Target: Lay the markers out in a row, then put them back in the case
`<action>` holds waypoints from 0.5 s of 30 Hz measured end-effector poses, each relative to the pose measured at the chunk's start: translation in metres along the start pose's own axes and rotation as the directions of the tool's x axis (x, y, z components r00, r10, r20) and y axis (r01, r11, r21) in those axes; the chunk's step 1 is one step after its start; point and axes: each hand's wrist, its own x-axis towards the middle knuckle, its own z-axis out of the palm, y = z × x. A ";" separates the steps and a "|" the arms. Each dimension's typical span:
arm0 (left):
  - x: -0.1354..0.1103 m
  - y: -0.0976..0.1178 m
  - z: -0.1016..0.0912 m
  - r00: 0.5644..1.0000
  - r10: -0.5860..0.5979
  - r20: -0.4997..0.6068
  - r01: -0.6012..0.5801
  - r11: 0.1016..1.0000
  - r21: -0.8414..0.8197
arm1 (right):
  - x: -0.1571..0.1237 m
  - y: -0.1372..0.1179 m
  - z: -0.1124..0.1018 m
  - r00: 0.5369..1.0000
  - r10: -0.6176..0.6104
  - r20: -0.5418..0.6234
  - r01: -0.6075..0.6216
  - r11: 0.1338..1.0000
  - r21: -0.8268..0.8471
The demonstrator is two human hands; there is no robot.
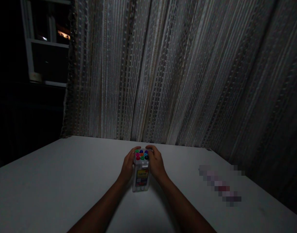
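Observation:
A clear plastic marker case [141,178] stands upright on the white table, with a yellow and dark label on its front. Several coloured marker caps [142,155] show at its top, among them green, blue, pink, orange, red and black. My left hand [128,165] is closed around the upper left side of the case. On the opposite side, my right hand [157,162] grips the upper right, its fingers curled over the top edge. Parts of the fingers behind the case are hidden.
The white table [66,187] reaches back to a striped curtain [148,71]. On the right of the table lies a long blurred-out item [221,187], too pixelated to name. A dark window [50,61] is at the far left.

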 end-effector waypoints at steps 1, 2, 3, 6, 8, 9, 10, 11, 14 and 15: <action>-0.001 0.001 0.000 1.000 0.005 -0.003 -0.005 1.000 0.002 | 0.000 0.002 0.001 1.000 -0.010 -0.011 0.010 1.000 -0.001; -0.001 0.002 0.000 1.000 0.012 -0.009 -0.012 1.000 0.007 | -0.001 0.004 0.003 0.999 -0.026 -0.023 0.026 1.000 -0.005; -0.001 0.001 0.000 1.000 0.021 -0.017 -0.021 1.000 0.013 | -0.001 0.005 0.004 0.998 -0.045 -0.035 0.045 0.999 -0.010; -0.002 -0.003 -0.001 0.999 0.028 -0.042 -0.028 1.000 0.008 | -0.002 0.007 0.007 0.995 -0.076 -0.065 0.074 0.997 -0.026; -0.002 -0.007 -0.002 0.999 0.009 -0.040 -0.010 1.000 -0.025 | -0.003 0.005 0.008 0.995 -0.066 -0.076 0.064 0.997 -0.033; -0.002 -0.008 -0.003 0.999 0.000 -0.032 -0.002 0.999 -0.040 | -0.004 0.004 0.008 0.995 -0.059 -0.078 0.056 0.998 -0.036; -0.002 -0.009 -0.003 1.000 -0.005 -0.023 0.004 0.999 -0.049 | -0.005 0.002 0.007 0.996 -0.054 -0.077 0.051 0.998 -0.042; -0.001 -0.010 -0.004 1.000 -0.006 -0.015 0.006 0.999 -0.049 | -0.006 0.001 0.006 0.996 -0.052 -0.073 0.049 0.998 -0.046; 0.000 -0.011 -0.006 1.000 -0.005 -0.016 0.004 1.000 -0.015 | -0.010 0.002 0.002 0.998 -0.057 -0.027 0.057 0.998 -0.021; 0.000 -0.011 -0.006 1.000 -0.008 -0.021 0.008 1.000 -0.010 | -0.013 0.005 0.001 0.998 -0.059 -0.005 0.059 0.998 0.005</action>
